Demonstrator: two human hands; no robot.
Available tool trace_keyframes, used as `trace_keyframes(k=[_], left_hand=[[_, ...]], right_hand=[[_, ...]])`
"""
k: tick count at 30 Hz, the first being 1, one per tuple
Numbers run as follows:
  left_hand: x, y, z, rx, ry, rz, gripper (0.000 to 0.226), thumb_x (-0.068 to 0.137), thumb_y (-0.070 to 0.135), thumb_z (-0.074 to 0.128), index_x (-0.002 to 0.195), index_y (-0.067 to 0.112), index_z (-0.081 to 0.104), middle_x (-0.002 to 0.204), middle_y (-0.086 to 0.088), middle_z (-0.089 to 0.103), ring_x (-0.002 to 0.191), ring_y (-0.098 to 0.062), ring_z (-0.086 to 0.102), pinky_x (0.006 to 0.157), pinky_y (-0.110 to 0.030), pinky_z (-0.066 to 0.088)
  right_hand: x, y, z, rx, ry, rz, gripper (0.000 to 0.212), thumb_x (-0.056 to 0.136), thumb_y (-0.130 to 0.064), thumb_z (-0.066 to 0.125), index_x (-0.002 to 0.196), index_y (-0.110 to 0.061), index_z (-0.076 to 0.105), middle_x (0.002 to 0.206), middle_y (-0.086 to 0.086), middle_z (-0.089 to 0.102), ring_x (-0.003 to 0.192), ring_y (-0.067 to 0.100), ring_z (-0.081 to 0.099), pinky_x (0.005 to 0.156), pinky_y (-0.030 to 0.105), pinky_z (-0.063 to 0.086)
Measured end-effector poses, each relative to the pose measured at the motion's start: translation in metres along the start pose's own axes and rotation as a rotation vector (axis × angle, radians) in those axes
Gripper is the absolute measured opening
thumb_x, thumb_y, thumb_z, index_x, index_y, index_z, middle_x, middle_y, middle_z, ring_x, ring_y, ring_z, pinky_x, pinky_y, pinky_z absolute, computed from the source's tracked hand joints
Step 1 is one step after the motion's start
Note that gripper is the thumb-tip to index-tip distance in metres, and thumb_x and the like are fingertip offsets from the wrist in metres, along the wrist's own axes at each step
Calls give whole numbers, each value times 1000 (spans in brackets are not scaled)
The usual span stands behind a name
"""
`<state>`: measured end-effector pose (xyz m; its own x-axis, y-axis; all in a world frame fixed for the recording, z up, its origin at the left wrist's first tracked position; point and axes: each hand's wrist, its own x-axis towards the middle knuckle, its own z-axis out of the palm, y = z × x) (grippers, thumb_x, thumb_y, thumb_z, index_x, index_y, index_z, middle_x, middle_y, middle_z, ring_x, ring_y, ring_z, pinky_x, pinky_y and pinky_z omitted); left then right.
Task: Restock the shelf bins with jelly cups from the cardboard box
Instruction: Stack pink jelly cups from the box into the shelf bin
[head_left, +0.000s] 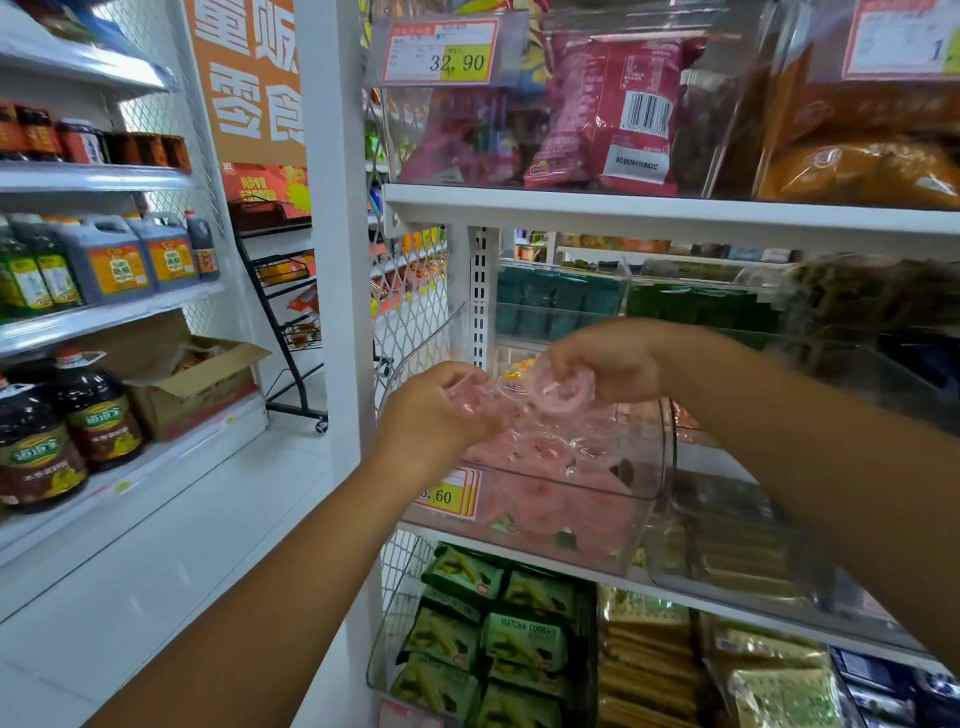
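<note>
The person stands at the shelf with both hands over the clear bin (670, 431) on the middle level. The left hand (441, 415) has its fingers curled in, gripping blurred pink jelly cups (470, 394); how many I cannot tell. The right hand (608, 364), near it, curls fingers and thumb round 1 cup (560, 397), tilted so its round face looks outward. Both hands hang above the bin's left side. Under them lies a pile (550, 467) of more pink cups that covers the bin's floor. A yellow price tag (449, 494) sits on the bin's front. The open cardboard box (208, 382) stands on a low shelf across the aisle, well apart, beside oil bottles (98, 415). Matcha cookie packs (519, 636) fill the level below.
</note>
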<state>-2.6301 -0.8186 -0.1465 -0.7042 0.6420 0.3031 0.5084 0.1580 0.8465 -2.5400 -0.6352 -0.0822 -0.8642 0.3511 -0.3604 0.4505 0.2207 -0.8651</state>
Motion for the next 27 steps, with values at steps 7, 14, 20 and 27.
trace_keyframes(k=[7, 14, 20, 27], left_hand=[[2, -7, -1, -41, 1, -13, 37, 79, 12, 76, 111, 29, 67, 112, 10, 66, 99, -14, 66, 82, -30, 57], [1, -9, -3, -93, 2, -19, 35, 80, 11, 74, 107, 32, 67, 100, 19, 63, 84, -13, 69, 71, -30, 59], [0, -8, -3, -185, 1, -49, 35, 79, 9, 75, 108, 28, 69, 103, 21, 63, 89, -11, 69, 77, -43, 60], [-2, -7, -6, -274, -20, -78, 35, 79, 8, 76, 104, 30, 69, 121, 5, 64, 88, -26, 72, 76, -50, 60]], right_hand=[[14, -6, -4, -885, -41, 190, 50, 86, 3, 65, 133, -6, 54, 127, 5, 57, 95, 19, 58, 79, 29, 52], [35, 14, 1, -1132, -73, 329, 52, 90, 13, 52, 140, -3, 46, 152, 11, 38, 133, 28, 46, 106, 37, 44], [38, 24, 5, -1233, -11, 244, 58, 83, 14, 60, 136, -10, 55, 142, 13, 49, 109, 28, 62, 92, 38, 55], [21, 10, 9, -1102, 60, 110, 50, 93, 3, 52, 140, -15, 49, 143, 8, 47, 117, 25, 57, 96, 31, 50]])
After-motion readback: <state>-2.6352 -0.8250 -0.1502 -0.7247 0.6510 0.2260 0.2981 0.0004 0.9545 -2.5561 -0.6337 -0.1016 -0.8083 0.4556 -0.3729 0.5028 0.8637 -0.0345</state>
